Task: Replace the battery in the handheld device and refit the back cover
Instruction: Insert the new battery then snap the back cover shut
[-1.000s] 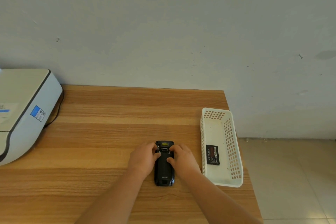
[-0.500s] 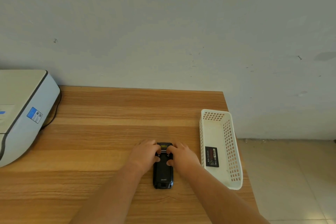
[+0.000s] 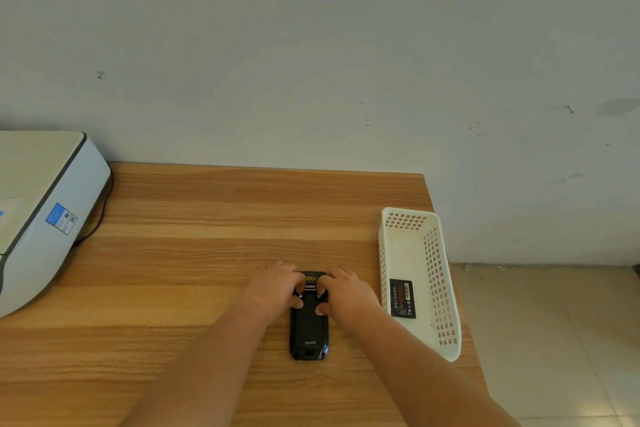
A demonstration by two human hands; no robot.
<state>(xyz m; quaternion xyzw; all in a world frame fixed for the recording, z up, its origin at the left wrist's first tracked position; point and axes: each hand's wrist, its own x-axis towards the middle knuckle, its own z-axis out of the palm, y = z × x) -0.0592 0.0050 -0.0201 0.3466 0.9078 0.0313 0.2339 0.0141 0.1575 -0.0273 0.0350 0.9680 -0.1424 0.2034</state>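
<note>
A black handheld device [image 3: 309,329] lies face down on the wooden table [image 3: 194,225], its back cover on and its top end away from me. My left hand [image 3: 275,291] grips the device's upper left side, thumb pressed on the cover. My right hand [image 3: 348,293] holds the upper right side the same way, thumb on the cover. Between the fingertips a yellow-lit window shows at the device's top end. A black battery [image 3: 401,297] with a red label lies flat in the white basket [image 3: 441,288] to the right.
A white and grey printer [image 3: 41,215] with a black cable stands at the table's left edge. The basket sits along the table's right edge, with tiled floor [image 3: 554,340] beyond. A plain wall rises behind the table.
Both hands have stayed on the device's upper end, fingertips creeping slightly closer together over its top. The view has shifted a little; the device stays flat on the table.
</note>
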